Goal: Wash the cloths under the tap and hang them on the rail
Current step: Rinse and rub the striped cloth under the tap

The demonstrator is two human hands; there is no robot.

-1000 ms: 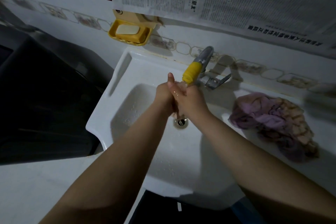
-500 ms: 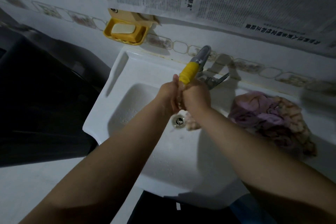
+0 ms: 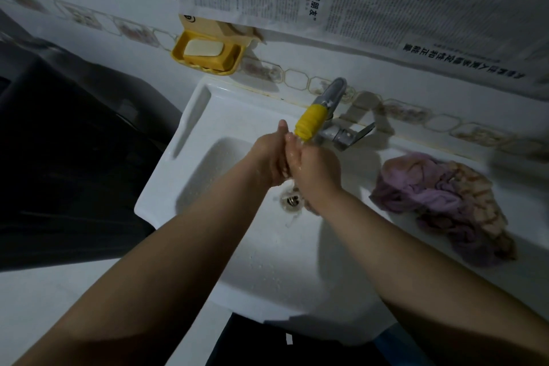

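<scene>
Both hands, left (image 3: 269, 157) and right (image 3: 316, 171), press together under the tap (image 3: 309, 122); grip unclear. Cloths (image 3: 439, 202) lie right of them.

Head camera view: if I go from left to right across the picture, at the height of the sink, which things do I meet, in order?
Dark appliance → sink left rim → left hand → right hand, pressed together under the yellow tap nozzle → tap lever → pile of purple and tan cloths on the sink ledge.
</scene>
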